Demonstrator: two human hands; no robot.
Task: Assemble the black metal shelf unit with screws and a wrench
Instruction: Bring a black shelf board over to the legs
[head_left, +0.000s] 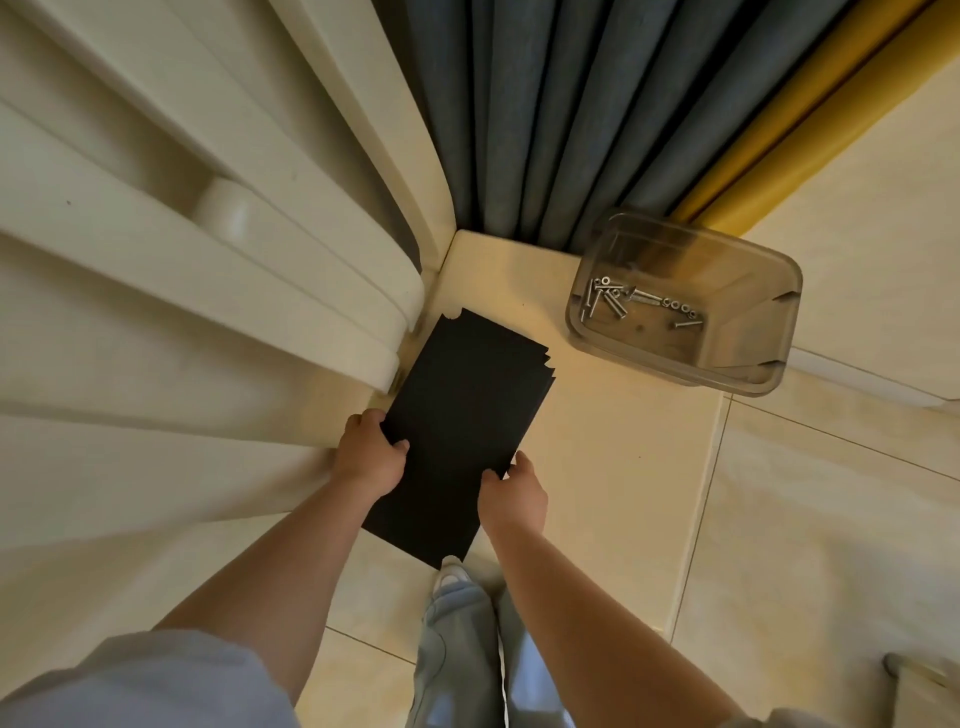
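Both hands hold a stack of black metal panels (464, 415) above the pale tiled floor (623, 467), close to the middle of the view. The left hand (370, 454) grips the stack's left edge at about nine o'clock, its thumb curled over the top face and its fingers hidden beneath. The right hand (511, 496) pinches the right edge at roughly four o'clock, thumb on top in the same way. The far corners of the panels are notched and slightly fanned, so several separate edges show at the one o'clock corner. The stack's near end hangs over a shoe (453, 574) and grey trouser leg (462, 649) at six o'clock.

At two o'clock from the panels, well apart from them, a clear plastic tub (748, 358) sits on the floor. It holds loose silver screws (608, 299) and small nuts (680, 306) scattered across its bottom. A cream cabinet (182, 270) fills the ten o'clock side, just beside the stack's far left corner. Blue-grey curtains (545, 119) hang at twelve o'clock, with a yellow strip (779, 130) beside them.
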